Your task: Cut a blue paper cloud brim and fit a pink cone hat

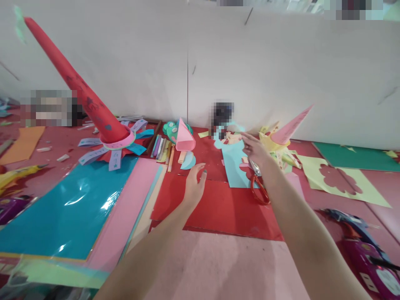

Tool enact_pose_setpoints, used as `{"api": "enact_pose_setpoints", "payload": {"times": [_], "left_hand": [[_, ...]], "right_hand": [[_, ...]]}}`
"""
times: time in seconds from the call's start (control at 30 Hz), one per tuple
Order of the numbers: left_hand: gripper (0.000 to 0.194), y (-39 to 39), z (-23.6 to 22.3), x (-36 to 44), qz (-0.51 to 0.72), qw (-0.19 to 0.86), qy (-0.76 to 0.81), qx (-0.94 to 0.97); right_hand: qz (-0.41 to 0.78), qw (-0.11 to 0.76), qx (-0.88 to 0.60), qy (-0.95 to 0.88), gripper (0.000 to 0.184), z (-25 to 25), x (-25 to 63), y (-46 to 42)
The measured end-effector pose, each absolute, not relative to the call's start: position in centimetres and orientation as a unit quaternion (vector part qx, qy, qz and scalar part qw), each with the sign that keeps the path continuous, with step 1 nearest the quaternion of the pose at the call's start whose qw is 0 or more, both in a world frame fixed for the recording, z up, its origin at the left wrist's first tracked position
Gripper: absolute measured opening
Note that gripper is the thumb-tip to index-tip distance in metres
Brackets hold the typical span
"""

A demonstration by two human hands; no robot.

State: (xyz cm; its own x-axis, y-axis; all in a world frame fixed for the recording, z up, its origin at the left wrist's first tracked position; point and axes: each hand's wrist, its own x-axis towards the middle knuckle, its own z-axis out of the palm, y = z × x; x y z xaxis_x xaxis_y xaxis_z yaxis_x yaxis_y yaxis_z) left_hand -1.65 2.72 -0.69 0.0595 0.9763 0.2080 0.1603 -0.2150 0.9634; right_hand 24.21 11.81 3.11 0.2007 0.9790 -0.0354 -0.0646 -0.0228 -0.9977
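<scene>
My right hand reaches forward with its fingers closed at the upper edge of a light blue paper. That paper has scalloped cut-out edges, and its top part is blurred. Below my right wrist lie scissors with red-orange handles, partly over the paper. Nothing is in my left hand, whose fingers and thumb are apart above the red sheet. Close to its fingertips are a small light blue cut piece and a pink folded paper cone.
A tall red paper cone with paper strips stands at left, behind a blue plastic-wrapped pack. Markers lie near the wall. At right are a smaller pink cone, a pale yellow sheet with a cut-out, and a purple device.
</scene>
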Motion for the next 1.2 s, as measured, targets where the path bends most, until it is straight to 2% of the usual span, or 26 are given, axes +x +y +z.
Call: {"api": "enact_pose_setpoints", "payload": {"times": [0.1, 0.23, 0.3, 0.5, 0.7, 1.03, 1.2], "left_hand": [[0.036, 3.2, -0.9, -1.6, 0.536, 0.476, 0.429, 0.549], [0.064, 3.7, -1.2, -1.6, 0.562, 0.519, 0.398, 0.506], [0.068, 3.7, -1.1, -1.6, 0.554, 0.544, 0.382, 0.501], [0.05, 3.2, -0.4, -1.8, 0.55, 0.523, 0.398, 0.515], [0.065, 3.2, -0.2, -1.5, 0.519, 0.513, 0.44, 0.524], [0.074, 3.5, -1.3, -1.1, 0.517, 0.516, 0.399, 0.553], [0.068, 3.5, -1.2, -1.0, 0.524, 0.538, 0.393, 0.531]], "right_hand": [[0.569, 0.477, -0.494, -0.453, 0.044, 3.7, 23.8, 10.7], [0.637, 0.36, -0.483, -0.481, 0.048, 4.1, 23.1, 9.9], [0.65, 0.332, -0.474, -0.492, 0.05, 4.1, 22.8, 9.7], [0.603, 0.342, -0.481, -0.537, 0.057, 4.0, 21.9, 9.6], [0.564, 0.348, -0.507, -0.551, 0.05, 3.6, 21.5, 9.8], [0.552, 0.392, -0.502, -0.538, 0.047, 3.5, 19.8, 9.9], [0.557, 0.408, -0.499, -0.524, 0.043, 3.3, 19.5, 9.8]]}}
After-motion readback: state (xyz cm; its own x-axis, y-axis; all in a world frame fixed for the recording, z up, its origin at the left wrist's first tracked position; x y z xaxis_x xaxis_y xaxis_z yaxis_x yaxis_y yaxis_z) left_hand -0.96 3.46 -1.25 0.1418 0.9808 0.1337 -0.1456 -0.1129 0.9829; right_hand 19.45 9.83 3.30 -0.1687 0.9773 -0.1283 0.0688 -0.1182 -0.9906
